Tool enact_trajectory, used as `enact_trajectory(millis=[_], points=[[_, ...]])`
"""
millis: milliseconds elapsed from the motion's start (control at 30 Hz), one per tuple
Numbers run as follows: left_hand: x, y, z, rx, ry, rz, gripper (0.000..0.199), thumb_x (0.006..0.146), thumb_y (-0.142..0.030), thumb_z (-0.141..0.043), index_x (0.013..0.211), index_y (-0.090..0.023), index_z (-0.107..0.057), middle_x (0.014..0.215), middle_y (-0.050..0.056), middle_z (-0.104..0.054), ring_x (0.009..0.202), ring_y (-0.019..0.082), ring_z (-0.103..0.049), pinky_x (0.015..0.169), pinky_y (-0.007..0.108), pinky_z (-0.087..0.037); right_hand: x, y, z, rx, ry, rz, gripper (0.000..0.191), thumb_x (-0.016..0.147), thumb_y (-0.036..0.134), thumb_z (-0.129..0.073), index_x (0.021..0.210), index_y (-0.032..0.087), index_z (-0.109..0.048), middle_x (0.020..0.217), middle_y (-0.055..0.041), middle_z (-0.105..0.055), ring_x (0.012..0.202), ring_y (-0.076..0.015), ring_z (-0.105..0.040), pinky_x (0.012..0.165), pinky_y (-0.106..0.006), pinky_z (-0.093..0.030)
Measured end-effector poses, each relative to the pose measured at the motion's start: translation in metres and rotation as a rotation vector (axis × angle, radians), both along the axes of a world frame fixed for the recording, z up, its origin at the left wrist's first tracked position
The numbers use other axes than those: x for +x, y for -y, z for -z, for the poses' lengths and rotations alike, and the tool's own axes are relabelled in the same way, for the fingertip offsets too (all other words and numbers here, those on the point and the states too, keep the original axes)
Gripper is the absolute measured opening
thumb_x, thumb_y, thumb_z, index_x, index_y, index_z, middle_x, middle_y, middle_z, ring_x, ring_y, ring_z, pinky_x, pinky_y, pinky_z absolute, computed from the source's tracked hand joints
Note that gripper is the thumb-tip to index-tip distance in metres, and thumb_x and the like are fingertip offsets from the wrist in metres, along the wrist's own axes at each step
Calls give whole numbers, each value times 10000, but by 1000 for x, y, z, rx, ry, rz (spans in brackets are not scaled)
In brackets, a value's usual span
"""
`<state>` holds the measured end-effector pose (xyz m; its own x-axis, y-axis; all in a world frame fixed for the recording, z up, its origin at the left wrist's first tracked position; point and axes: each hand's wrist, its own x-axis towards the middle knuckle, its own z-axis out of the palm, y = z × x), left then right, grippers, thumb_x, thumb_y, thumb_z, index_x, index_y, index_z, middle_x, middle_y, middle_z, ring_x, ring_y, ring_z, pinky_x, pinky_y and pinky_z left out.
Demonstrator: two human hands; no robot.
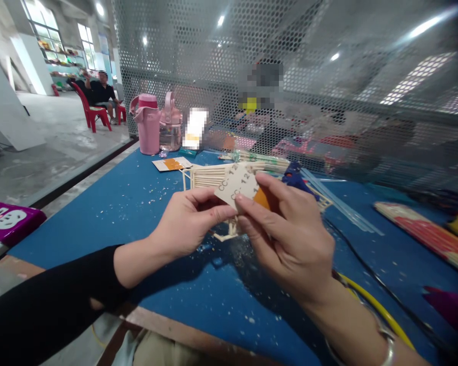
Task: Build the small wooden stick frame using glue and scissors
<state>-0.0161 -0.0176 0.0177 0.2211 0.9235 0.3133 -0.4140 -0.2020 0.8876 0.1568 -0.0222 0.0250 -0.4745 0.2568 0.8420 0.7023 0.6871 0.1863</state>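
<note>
My right hand [290, 229] pinches a folded piece of sandpaper [232, 185], its pale printed back towards me and its orange-brown side showing by the fingers. Close against it, my left hand [189, 221] is closed, thumb pressed to the fingers. From under the left thumb juts a small piece of pale wooden sticks [229, 234], mostly hidden by both hands. Just behind the hands lies a larger frame of pale sticks [209, 177], partly covered. Another sandpaper piece [171, 163] rests flat on the blue table [110, 223], left of that frame.
A pink flask [148, 124], a clear bottle [171, 127] and a blurred bright phone-like screen [195, 127] stand at the back before a perforated metal screen [198, 56]. Clear strips [336, 201], a black cable [351, 249] and a stick bundle [423, 234] lie right. A purple power strip [15, 223] sits left.
</note>
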Motion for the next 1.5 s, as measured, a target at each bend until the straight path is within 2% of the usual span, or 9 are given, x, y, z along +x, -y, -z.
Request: enact_trajectory(millis=[700, 800, 900, 967, 1067, 1200, 1267, 1367, 1500], points=[[0, 0, -1, -25, 21, 1, 209, 659, -241, -796, 844, -151, -758, 776, 32, -711, 717, 131, -602, 736, 287, -501, 5, -5, -1, 12, -36, -7, 387, 806, 160, -667, 1174, 279, -639, 1277, -114, -596, 1112, -284, -599, 880, -480, -500], [-1, 0, -1, -26, -2, -24, 212, 702, -204, -752, 908, -155, -755, 770, 28, -706, 696, 117, -593, 707, 262, -497, 6, -7, 1, -3, -283, 34, 409, 829, 191, -648, 1226, 283, -615, 1264, -109, -602, 1143, -289, -578, 909, -493, -495], [-2, 0, 0, -12, -57, -75, 231, 745, -216, -719, 965, -149, -738, 779, 36, -703, 703, 121, -596, 687, 251, -492, 4, -8, 6, -163, -496, -81, 402, 881, 230, -584, 1281, 261, -561, 1196, -111, -628, 1018, -243, -638, 782, -406, -562], [-3, 1, 2, 41, -118, -125, 260, 780, -265, -699, 1016, -157, -720, 811, 43, -707, 722, 133, -605, 687, 255, -492, 0, -8, 11, -303, -539, -217, 395, 918, 237, -529, 1313, 262, -511, 1169, -104, -637, 885, -188, -669, 660, -318, -580], [-5, 3, 6, 160, -286, -211, 275, 848, -347, -632, 1041, -167, -707, 888, 57, -719, 792, 158, -623, 749, 277, -490, -4, -6, 16, -427, -607, -344, 375, 938, 277, -507, 1312, 260, -488, 1186, -102, -630, 884, -168, -674, 644, -278, -588], [-7, 4, 7, 314, -464, -318, 284, 912, -365, -533, 1005, -164, -710, 886, 56, -731, 781, 164, -628, 743, 287, -487, -8, 2, 15, -594, -734, -356, 338, 926, 367, -529, 1250, 273, -512, 1192, -89, -625, 955, -179, -662, 689, -292, -597], [-8, 6, 6, 416, -504, -315, 312, 941, -365, -472, 988, -168, -710, 867, 53, -731, 770, 164, -633, 726, 290, -491, -11, 7, 13, -666, -793, -349, 333, 920, 413, -526, 1227, 283, -514, 1207, -80, -613, 997, -183, -645, 733, -312, -594], [-7, 9, 3, 582, -524, -246, 302, 899, -396, -544, 1074, -186, -672, 987, 64, -727, 884, 193, -649, 809, 322, -499, -14, 12, 11, -670, -834, -363, 329, 906, 445, -542, 1192, 284, -533, 1152, -62, -628, 1000, -178, -634, 791, -333, -582], [-6, 11, 4, 660, -639, -295, 473, 741, -446, -726, 1105, -171, -601, 1034, 91, -697, 919, 238, -634, 826, 380, -504, -15, 10, 11, -621, -785, -392, 286, 897, 392, -578, 1159, 279, -566, 1124, -57, -645, 959, -163, -652, 801, -313, -573]])
